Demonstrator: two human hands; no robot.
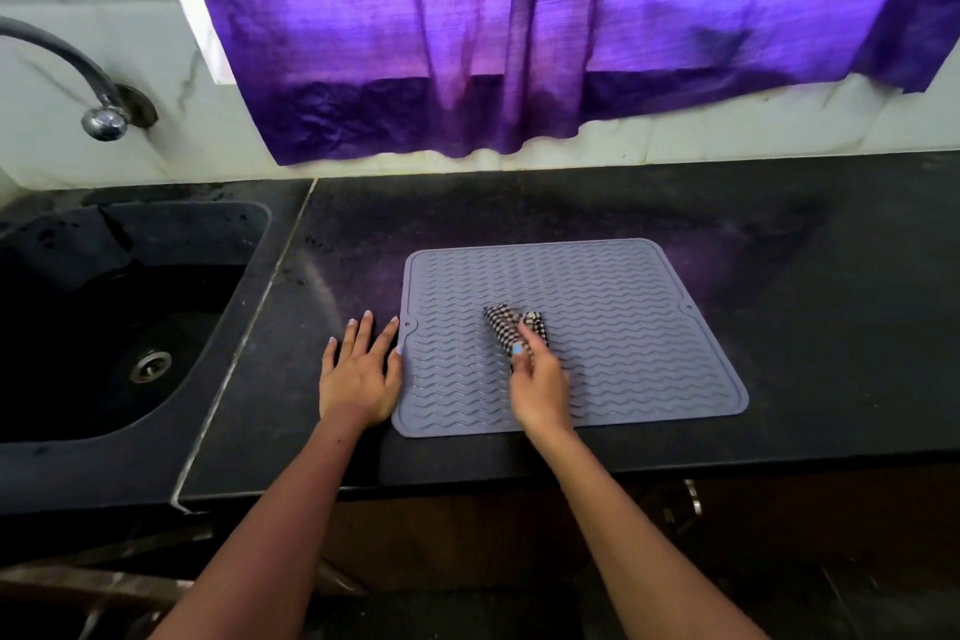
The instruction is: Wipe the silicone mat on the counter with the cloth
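Mid-wipe: right hand (537,387) gripped cloth (514,330) on mat (623,327); left hand (358,374) flat, fingers spread, on worktop (805,327); next stroke needed unwiped ridges

A: Where does the light come from?
B: From the top of the frame, through the purple curtain (519,16); it glows brightest at upper centre and casts a violet tint on the dark counter (779,276) below it.
A: And lower down?
B: Dim. The bottom of the frame is nearly black, and the sink (104,327) at left is deep in shadow.
A: Sharpness?
B: The right hand (537,387) is slightly motion-blurred. Straight lines bow towards the edges, wide-angle style.
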